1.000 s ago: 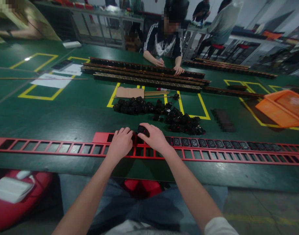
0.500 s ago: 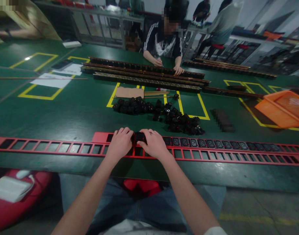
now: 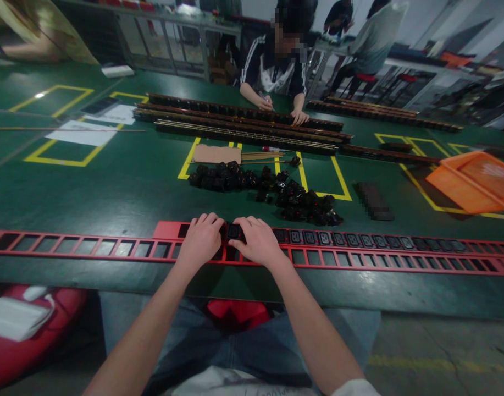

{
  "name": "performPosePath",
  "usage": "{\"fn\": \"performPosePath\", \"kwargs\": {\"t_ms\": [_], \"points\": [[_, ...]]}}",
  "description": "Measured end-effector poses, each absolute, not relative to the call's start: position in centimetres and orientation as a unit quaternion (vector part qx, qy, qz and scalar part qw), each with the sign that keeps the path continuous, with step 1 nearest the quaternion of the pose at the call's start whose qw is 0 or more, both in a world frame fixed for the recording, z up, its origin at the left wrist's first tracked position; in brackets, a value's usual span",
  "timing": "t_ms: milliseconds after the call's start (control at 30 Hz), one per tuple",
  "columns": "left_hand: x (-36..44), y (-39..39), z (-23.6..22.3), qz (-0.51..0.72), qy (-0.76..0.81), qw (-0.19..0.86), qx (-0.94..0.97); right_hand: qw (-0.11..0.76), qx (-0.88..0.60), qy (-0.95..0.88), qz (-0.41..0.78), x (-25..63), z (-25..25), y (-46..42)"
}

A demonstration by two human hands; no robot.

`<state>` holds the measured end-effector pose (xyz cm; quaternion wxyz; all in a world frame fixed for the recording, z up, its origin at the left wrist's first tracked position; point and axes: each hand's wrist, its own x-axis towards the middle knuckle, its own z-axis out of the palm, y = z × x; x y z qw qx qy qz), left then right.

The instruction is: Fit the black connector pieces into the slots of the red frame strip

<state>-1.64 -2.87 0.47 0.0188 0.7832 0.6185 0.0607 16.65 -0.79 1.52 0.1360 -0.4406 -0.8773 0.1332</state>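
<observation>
A long red slotted rail (image 3: 153, 249) lies across the near part of the table. Black sockets (image 3: 338, 238) fill a row of its openings right of my hands. My right hand (image 3: 258, 239) is closed around a black socket (image 3: 234, 231) at the rail's back row, thumb on the near side. Just left of that socket, my left hand (image 3: 202, 239) is curled over the rail, its fingertips hidden behind the back edge. A loose pile of black sockets (image 3: 222, 177) spreads beyond my hands.
Dark long strips (image 3: 243, 132) lie farther back, where a co-worker (image 3: 276, 71) has both hands. An orange bin (image 3: 474, 181) stands at the right. Brown cardboard (image 3: 216, 154), thin rods and white paper (image 3: 81, 133) are on the green table. A white pouch (image 3: 18, 318) sits lower left.
The view has shifted slightly. Both hands stay at the same place on the rail, and the black socket under my right hand shows a little more of its face.
</observation>
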Motion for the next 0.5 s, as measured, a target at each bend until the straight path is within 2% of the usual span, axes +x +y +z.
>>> {"fn": "performPosePath", "kwargs": {"t_ms": [267, 500], "points": [[-1.71, -2.89, 0.42, 0.069, 0.618, 0.023, 0.783, 0.132, -0.425, -0.887, 0.12, 16.69, 1.34, -0.72], [-1.65, -2.94, 0.42, 0.06, 0.621, 0.025, 0.781, 0.093, -0.42, -0.903, 0.022, 16.69, 1.78, -0.77]]}}
